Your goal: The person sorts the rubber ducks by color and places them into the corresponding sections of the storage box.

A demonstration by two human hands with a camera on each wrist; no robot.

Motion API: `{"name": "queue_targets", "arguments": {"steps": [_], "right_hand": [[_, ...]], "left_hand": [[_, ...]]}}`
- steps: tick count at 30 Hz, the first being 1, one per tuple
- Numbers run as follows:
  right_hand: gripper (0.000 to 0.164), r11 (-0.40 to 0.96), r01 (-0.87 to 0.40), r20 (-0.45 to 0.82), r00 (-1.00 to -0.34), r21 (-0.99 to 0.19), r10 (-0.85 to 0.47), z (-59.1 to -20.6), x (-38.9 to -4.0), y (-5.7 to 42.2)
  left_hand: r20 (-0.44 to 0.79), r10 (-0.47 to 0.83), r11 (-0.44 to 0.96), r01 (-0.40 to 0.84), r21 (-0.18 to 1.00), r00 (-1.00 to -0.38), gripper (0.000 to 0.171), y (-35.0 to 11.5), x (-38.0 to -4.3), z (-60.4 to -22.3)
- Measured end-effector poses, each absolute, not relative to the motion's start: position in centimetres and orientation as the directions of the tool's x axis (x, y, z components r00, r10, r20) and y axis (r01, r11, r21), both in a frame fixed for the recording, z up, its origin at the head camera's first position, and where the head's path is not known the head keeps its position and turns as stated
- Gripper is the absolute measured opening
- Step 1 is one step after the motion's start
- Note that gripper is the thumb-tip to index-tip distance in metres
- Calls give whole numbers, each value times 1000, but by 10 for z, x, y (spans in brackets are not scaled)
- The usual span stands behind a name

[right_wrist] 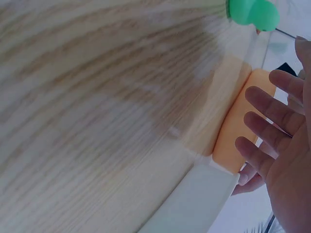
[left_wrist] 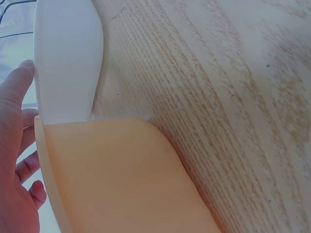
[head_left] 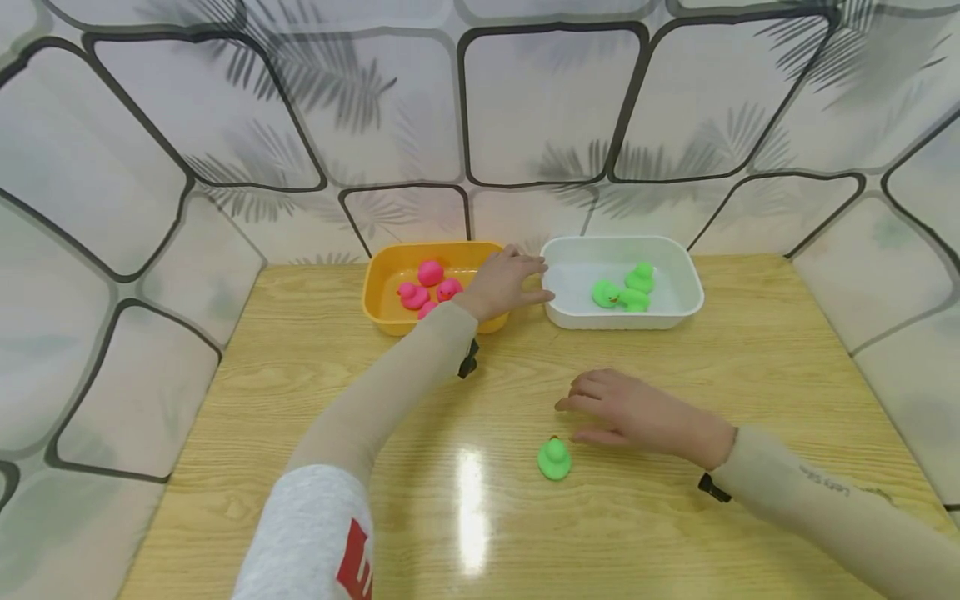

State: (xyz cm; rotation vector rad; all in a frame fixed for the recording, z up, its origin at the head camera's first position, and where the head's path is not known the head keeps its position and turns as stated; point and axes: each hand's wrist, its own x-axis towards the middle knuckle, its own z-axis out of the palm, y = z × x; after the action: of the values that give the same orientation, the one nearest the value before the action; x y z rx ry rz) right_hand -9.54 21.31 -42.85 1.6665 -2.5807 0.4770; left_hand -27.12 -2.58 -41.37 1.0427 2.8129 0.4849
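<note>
My left hand (head_left: 502, 283) is over the right end of an orange tray (head_left: 369, 304), its fingers relaxed and reaching to the left rim of a white tray (head_left: 558, 320). Nothing shows in its grasp. Several pink rubber ducks (head_left: 412, 296) lie in the orange tray, partly hidden by the arm. The white tray holds green rubber ducks (head_left: 606, 293) grouped toward its right side. Lower down, my right hand (head_left: 637, 417) hovers above the table with fingers spread and holding nothing. Just left of its thumb sits a lone green rubber duck (head_left: 555, 460).
Both trays stand side by side at the back of the wooden table (head_left: 300, 367), close to a patterned cloth wall (head_left: 547, 108). The same cloth rises along the left and right sides. A bright light reflection (head_left: 472, 508) lies on the tabletop.
</note>
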Motion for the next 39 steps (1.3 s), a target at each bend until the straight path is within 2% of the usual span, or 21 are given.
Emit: {"name": "queue_targets", "arguments": {"steps": [6, 11, 25, 32, 39], "right_hand": [[45, 364, -902, 182, -408, -233, -895, -434, -88, 204], [45, 347, -907, 169, -391, -239, -905, -437, -85, 199], [33, 352, -894, 112, -394, -276, -912, -442, -82, 194], [29, 329, -911, 146, -371, -249, -917, -444, -81, 195], [26, 346, -902, 159, -393, -258, -906, -445, -83, 201]], "left_hand": [[4, 651, 720, 619, 314, -759, 63, -27, -271, -413], [17, 654, 714, 624, 319, -757, 62, -27, -269, -412], [25, 658, 706, 628, 328, -753, 61, -27, -271, -409], [33, 658, 700, 628, 339, -752, 62, -27, -271, -411], [19, 650, 710, 616, 341, -760, 62, -26, -270, -413]]}}
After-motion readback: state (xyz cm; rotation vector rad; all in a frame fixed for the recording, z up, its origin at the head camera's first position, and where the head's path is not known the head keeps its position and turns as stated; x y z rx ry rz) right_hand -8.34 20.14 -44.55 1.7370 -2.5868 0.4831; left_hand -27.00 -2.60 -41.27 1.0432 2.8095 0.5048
